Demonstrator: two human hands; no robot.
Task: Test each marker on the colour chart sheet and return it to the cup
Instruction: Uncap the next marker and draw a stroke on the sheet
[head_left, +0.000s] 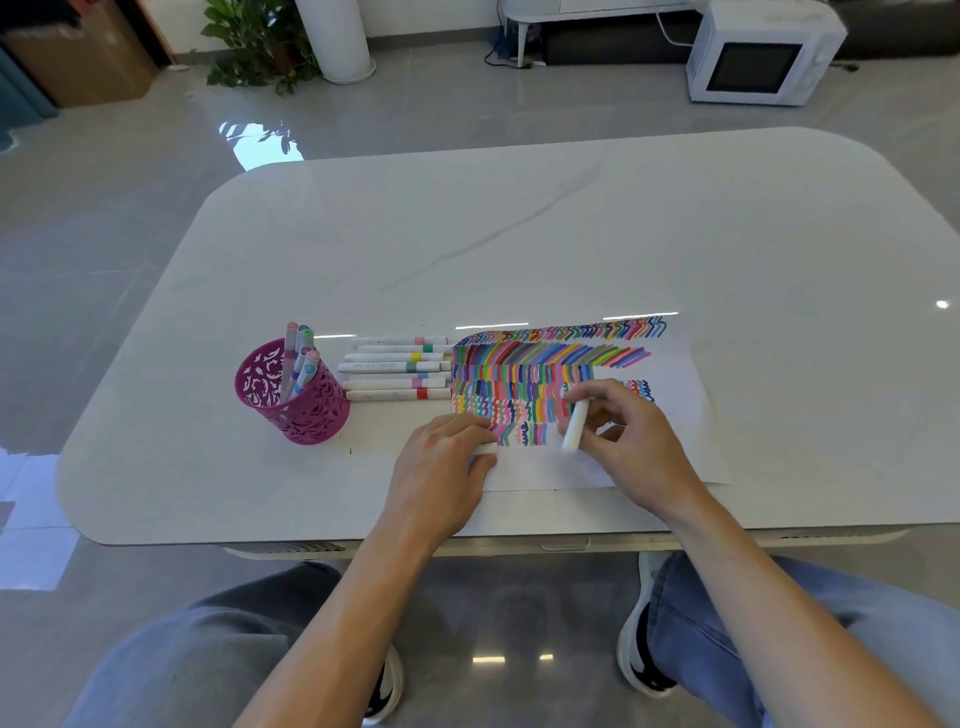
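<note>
- One glossy white table (571, 218) with rounded corners and a faint grey vein is seen carrying all the task's things; ceiling lights are mirrored on its top.
- Grey polished floor tiles (130, 218) are spread around it, and a window and leaves are reflected in them at the left.
- Beyond the table, a potted plant (254, 47), a white column (337, 36) and a cardboard box (78, 62) are placed at the left; a white microwave (758, 57) is set on the floor at the right.
- Blue-grey trouser legs and black-and-white shoes are seen below the table edge.
- The colour chart sheet (680, 415) is laid flat at the near middle of the table, and its left and upper parts are filled with rows of coloured strokes and zigzags.
- Six capped markers (395, 369) are laid in a row, side by side, between the sheet and the pink perforated cup (311, 410); several more markers (298, 358) are stood upright in the cup.
- A white marker (575, 428) is gripped in the curled fingers of the right hand (634, 441) and held tilted over the lower rows of the sheet.
- A short white piece (484, 448) is held under the curled fingers of the left hand (441, 467), which is rested on the sheet's near left edge.
- Grey print is carried on the marker barrels, but it is too small to be read.
</note>
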